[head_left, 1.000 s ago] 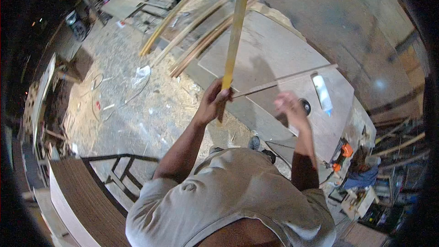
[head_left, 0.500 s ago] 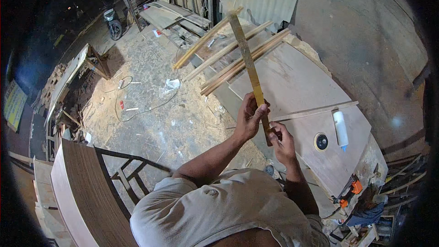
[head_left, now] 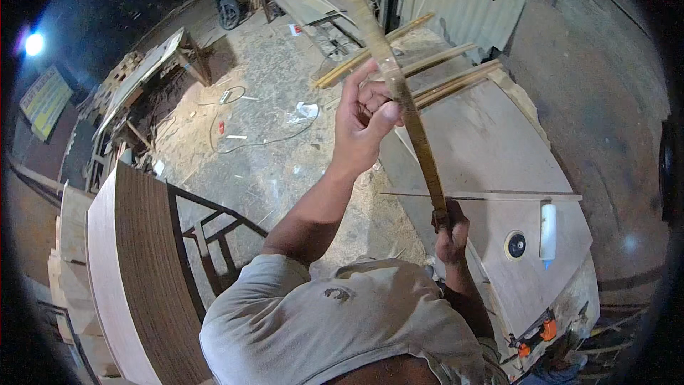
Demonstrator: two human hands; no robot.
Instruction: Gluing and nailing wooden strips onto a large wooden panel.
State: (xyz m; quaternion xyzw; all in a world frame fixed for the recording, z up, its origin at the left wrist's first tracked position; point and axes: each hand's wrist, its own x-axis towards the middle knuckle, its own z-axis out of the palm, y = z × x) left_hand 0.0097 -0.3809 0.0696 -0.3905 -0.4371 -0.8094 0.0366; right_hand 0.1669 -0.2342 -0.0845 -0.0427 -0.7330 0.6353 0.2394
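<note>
Wooden strip (head_left: pixel 410 121), long and thin, held up in the air between both hands, above the plywood sheet (head_left: pixel 499 150) lying flat on the bench. Left hand (head_left: pixel 363 117) raised high, fingers curled shut around the strip's middle part, thumb pressed on its face. Right hand (head_left: pixel 450 232) lower, fist closed on the strip's near end, just over the sheet. Far end of the strip runs up past the top of the frame, out of view. Looks light and narrow, probably springy and bends easily along its length; likely snaps if flexed hard, so best taken at two spread points as here, not from one end only. Edges may be rough, splinter risk. On the sheet: a thinner batten (head_left: pixel 484 196) lying crosswise, a white glue bottle (head_left: pixel 547 224), a small round dark item (head_left: pixel 516 244) just beside it. More wood battens (head_left: pixel 442 75) stacked at the sheet's far edge. Orange clamp (head_left: pixel 536 335) at the near corner. Floor covered in sawdust (head_left: pixel 271 142), with a cable (head_left: pixel 235 144) on it. Curved dark veneer panel (head_left: pixel 142 278) stands at the left.
</note>
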